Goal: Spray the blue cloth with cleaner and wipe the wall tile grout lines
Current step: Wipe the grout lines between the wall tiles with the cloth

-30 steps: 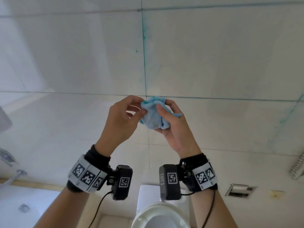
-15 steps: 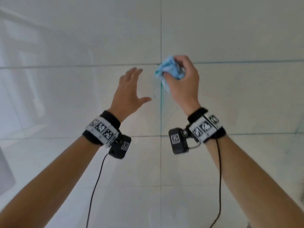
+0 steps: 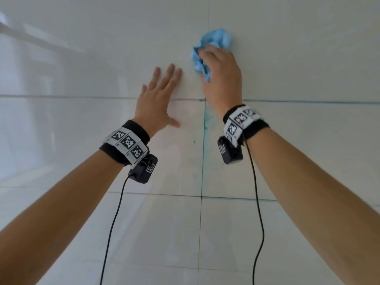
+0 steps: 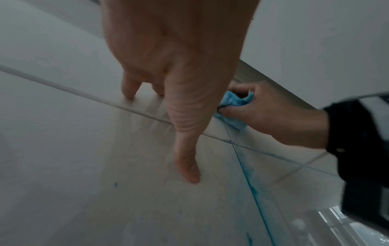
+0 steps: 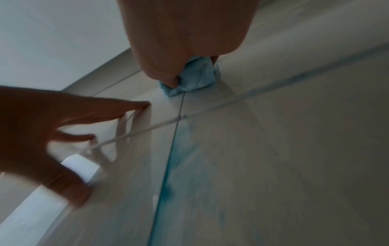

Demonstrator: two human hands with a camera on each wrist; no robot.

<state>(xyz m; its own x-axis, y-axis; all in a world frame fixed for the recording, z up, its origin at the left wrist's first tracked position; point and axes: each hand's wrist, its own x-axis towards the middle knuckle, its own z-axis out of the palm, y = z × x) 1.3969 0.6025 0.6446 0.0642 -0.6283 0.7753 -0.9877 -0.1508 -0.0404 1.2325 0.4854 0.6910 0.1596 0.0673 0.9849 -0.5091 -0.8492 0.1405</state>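
A crumpled blue cloth (image 3: 213, 45) is pressed against the white wall tile on the vertical grout line (image 3: 203, 145), which is stained blue-green below the cloth. My right hand (image 3: 221, 73) grips the cloth (image 5: 192, 78), fingers curled into it. The left wrist view shows the cloth (image 4: 235, 106) bunched inside that hand (image 4: 267, 109). My left hand (image 3: 159, 95) lies flat on the tile just left of the grout line, fingers straight and spread, holding nothing. Its fingertips (image 4: 189, 173) touch the tile.
Large glossy white tiles fill the view, with a horizontal grout line (image 3: 82, 97) under my left palm and another (image 3: 156, 194) lower down. Blue smears lie along the horizontal grout line (image 3: 308, 102) to the right. Black cables hang from both wrist cameras.
My right hand has carried the cloth up and pressed it onto the wall at the vertical grout line. My left hand has moved forward and laid flat on the tile.
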